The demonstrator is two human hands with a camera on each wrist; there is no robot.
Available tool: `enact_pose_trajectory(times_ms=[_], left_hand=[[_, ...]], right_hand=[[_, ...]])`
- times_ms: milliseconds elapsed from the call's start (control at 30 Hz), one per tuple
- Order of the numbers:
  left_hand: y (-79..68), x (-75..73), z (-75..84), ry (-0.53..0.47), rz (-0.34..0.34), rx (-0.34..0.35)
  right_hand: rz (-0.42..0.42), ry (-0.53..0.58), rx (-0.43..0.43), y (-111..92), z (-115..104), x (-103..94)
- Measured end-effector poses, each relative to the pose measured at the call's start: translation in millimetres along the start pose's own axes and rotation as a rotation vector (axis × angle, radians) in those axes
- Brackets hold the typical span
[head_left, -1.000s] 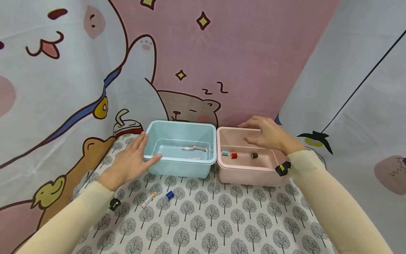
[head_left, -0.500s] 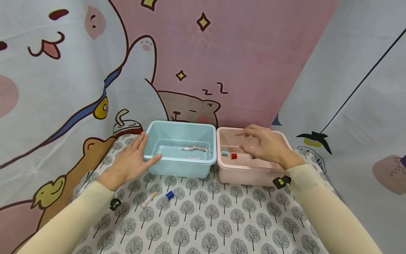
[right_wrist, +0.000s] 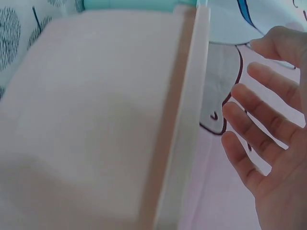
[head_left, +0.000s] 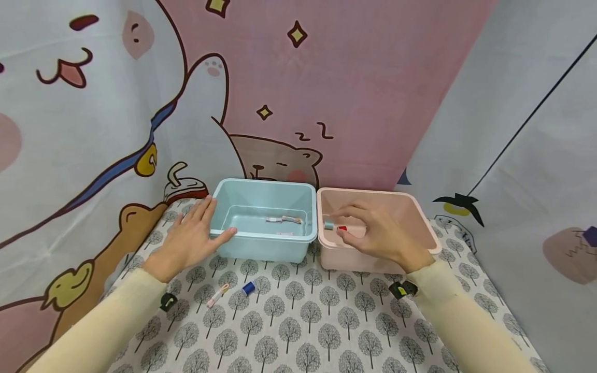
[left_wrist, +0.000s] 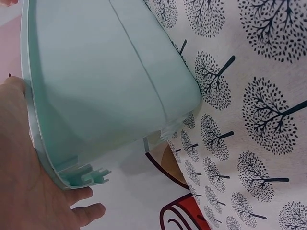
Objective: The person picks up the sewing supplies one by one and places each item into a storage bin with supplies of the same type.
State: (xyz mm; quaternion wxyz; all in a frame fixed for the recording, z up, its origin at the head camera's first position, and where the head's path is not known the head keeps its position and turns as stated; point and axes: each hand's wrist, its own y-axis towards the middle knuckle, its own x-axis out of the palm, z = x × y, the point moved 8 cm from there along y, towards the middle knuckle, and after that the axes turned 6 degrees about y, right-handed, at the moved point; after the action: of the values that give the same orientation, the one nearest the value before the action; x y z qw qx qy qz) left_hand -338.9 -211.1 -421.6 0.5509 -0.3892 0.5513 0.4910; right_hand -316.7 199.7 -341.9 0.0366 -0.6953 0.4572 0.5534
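Observation:
My left hand (head_left: pixel 188 241) rests on the left rim of a light blue plastic bin (head_left: pixel 261 249), fingers straight; the left wrist view shows the palm against the rim. Small bundles of cord (head_left: pixel 284 219) lie inside that bin. My right hand (head_left: pixel 375 230) hovers over the pink bin (head_left: pixel 359 260), fingers loosely bent and holding nothing. Beneath its fingertips are a pale teal thread spool (head_left: pixel 328 225) and a red thread spool (head_left: pixel 342 228), partly covered. In the right wrist view the right hand's fingers (right_wrist: pixel 249 115) are spread apart, clear of the rim.
On the tree-print cloth (head_left: pixel 298 331), in front of the blue bin, lie a blue thread spool (head_left: pixel 249 288) and a pink cord bundle (head_left: pixel 217 296). The two bins stand side by side. A cartoon-printed curtain (head_left: pixel 364 93) hangs close behind them.
My right hand has moved from the pink bin's far rim towards the left and nearer, over the spools. It now hides the dark spool. My left hand stays put.

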Motion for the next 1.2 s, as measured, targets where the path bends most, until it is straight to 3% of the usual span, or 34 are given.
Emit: enact_pose_trajectory(times_ms=[233, 433, 600, 833, 1200], left_hand=[[0.1, -0.9, 0.2, 0.006, 0.005, 0.006], [1.9, -0.5, -0.5, 0.017, 0.007, 0.010], [3.7, -0.4, -2.0, 0.027, 0.008, 0.013], [4.5, -2.2, -1.1, 0.019, 0.022, 0.017], [2.2, -1.1, -0.1, -0.008, 0.021, 0.021]], right_hand=[[-0.002, -0.010, -0.030, -2.1, -17.7, 17.4], [0.000, 0.099, -0.117, -0.7, -31.1, 31.5], [-0.002, 0.080, -0.186, 1.4, -46.4, 41.9], [-0.067, 0.013, -0.155, 2.0, -61.4, 63.3], [-0.157, 0.020, -0.198, 6.5, -75.9, 102.5]])
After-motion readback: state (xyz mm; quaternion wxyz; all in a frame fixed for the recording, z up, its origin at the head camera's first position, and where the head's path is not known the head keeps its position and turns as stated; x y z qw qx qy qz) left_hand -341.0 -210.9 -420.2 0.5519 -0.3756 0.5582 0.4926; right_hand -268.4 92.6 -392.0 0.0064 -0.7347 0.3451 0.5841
